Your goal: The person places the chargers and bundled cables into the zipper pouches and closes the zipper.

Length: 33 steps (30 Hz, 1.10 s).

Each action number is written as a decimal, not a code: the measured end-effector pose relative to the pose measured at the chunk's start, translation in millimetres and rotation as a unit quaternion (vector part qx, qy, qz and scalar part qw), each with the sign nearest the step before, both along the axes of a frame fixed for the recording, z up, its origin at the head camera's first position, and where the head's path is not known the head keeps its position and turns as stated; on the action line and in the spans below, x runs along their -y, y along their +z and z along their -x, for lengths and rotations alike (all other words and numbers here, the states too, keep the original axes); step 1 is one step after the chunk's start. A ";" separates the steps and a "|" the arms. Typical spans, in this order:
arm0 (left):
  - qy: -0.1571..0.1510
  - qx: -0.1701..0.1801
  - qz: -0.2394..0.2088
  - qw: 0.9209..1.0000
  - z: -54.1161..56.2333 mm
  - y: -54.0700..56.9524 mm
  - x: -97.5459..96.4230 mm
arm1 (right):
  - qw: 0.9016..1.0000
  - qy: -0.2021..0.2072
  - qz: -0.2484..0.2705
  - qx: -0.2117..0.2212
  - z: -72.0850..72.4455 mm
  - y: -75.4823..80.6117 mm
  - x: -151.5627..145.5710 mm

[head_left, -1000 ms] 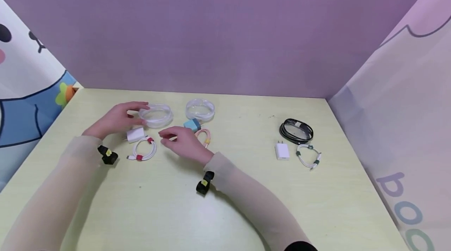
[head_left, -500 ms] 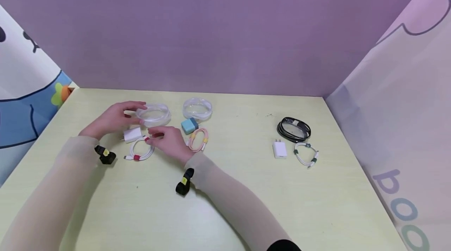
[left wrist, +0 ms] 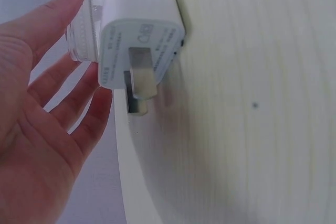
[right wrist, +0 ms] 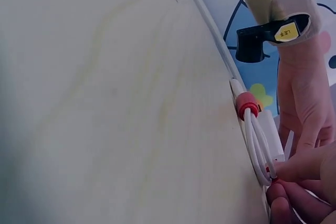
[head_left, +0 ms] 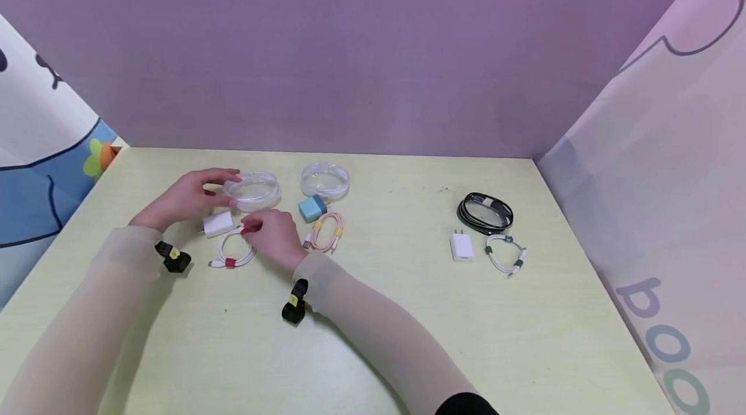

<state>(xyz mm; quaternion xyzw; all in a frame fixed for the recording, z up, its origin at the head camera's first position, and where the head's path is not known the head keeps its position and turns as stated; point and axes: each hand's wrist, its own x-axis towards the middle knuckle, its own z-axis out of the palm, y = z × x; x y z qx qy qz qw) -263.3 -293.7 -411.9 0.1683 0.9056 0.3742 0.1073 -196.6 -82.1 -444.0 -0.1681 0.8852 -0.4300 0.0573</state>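
I had the right hand [head_left: 278, 239] pinching the red-tied cable [head_left: 230, 262] between thumb and fingers, at a tie on its far side; it lay coiled on the table [head_left: 553, 311], just beside the white charger [head_left: 218, 224]. My left hand [head_left: 191, 198] held the left box [head_left: 268, 201], thumb and fingers about its rim, behind that charger. The hands were apart. Near the right one sat the blue charger [head_left: 311, 209] and pink cable [head_left: 337, 232].
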 end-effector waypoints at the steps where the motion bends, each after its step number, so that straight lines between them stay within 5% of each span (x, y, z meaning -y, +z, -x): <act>1: -0.001 0.001 0.000 1.000 -0.2 0.4 -0.3 | 1.000 -0.004 -0.001 0.004 -0.5 0.8 0.0; 10: 0.004 0.011 0.006 1.000 0.7 -1.5 2.5 | 0.999 -0.033 -0.009 0.026 -4.2 3.6 -5.0; 21: 0.026 0.008 0.023 0.999 -1.3 0.5 3.5 | 0.998 -0.004 0.058 0.010 -2.1 4.4 -21.7; 33: 0.052 0.006 0.027 0.998 -2.2 1.6 2.4 | 0.995 -0.036 0.088 0.034 -0.4 6.1 -30.1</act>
